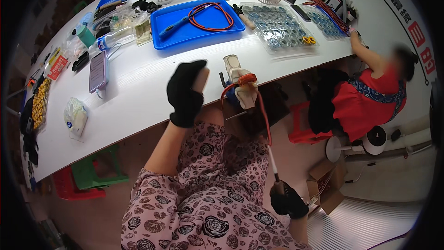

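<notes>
My left hand (186,93) wears a black glove with a bare thumb. It is raised by the table's front edge, fingers stretched, with nothing visible in it. Low on the right, my black-gloved right hand (289,202) grips the brown handle of a long thin tool (274,165) with a pale shaft. From the tool's tip a red-brown cord (264,115) runs up to a cloth-wrapped holder (245,93) on the table edge. An orange-red coil (247,79) sits on that holder, to the right of my left hand.
Beyond stands a blue tray (162,41) with a blue-handled tool (173,28) and a looped red-brown cord (229,16). Clear trays of round pieces (280,28), a phone (98,71) and a tissue pack (76,118) lie on the white table. A person in red (370,102) sits at right.
</notes>
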Demonstrator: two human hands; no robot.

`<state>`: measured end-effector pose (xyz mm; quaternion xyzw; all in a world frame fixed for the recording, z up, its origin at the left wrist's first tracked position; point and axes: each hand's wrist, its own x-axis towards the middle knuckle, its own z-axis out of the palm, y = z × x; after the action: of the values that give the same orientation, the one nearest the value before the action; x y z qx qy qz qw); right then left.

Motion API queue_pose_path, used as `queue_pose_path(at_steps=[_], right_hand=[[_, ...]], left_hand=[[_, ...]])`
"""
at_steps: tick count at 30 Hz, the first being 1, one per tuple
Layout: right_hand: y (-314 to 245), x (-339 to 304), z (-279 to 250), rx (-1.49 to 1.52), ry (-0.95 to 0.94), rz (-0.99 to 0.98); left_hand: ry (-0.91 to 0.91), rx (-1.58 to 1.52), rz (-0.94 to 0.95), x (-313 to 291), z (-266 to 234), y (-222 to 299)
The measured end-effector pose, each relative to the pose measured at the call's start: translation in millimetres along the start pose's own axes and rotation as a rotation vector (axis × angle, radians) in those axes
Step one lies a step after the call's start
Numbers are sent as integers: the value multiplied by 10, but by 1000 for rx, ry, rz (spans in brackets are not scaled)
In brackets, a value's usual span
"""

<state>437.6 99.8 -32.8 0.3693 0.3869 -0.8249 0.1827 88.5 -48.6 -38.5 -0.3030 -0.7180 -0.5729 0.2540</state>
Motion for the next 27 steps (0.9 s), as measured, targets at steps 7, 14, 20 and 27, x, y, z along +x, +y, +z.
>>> queue_pose_path(at_steps=[7,14,20,27], right_hand=[[347,-425,-203,-82,77,-95],[85,-181,11,-257,526,-351],[-53,37,71,-305,580,-470],[-87,327,157,-789,590,-483]], left_hand=[[-446,48,480,-702,414,462],[-533,6,493,-651,509,364],[-385,33,658,-356,214,434],[236,-1149,-174,518,90,149]])
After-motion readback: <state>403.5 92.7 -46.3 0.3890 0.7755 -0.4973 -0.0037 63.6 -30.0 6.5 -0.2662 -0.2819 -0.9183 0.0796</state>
